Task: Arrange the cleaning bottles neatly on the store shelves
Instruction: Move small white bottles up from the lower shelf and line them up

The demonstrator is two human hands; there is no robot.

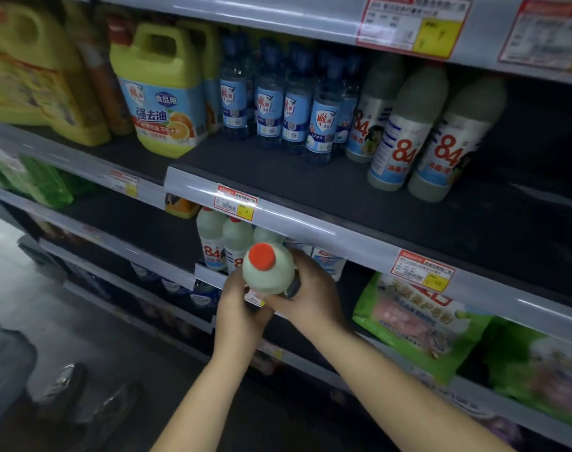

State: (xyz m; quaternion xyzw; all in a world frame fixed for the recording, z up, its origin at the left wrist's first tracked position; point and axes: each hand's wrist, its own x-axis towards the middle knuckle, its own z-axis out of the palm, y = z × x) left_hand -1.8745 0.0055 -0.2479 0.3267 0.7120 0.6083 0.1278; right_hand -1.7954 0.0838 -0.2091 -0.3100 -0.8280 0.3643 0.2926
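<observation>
I hold a pale bottle [269, 272] with an orange cap in both hands, just in front of the lower shelf's edge [212, 276]. My right hand [312, 293] curls round its body from 3 o'clock; my left hand [240, 308] grips it from 7 o'clock, though its fingertips are hidden behind the bottle. At 11 o'clock of it, two matching bottles [224, 243] stand on that shelf. Higher, at 1 o'clock, three grey-capped bottles [421, 132] lean left.

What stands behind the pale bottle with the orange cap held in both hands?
Behind the pale orange-capped bottle, matching white "84" bottles stand on the lower shelf; the shelf rail hides others.
</observation>
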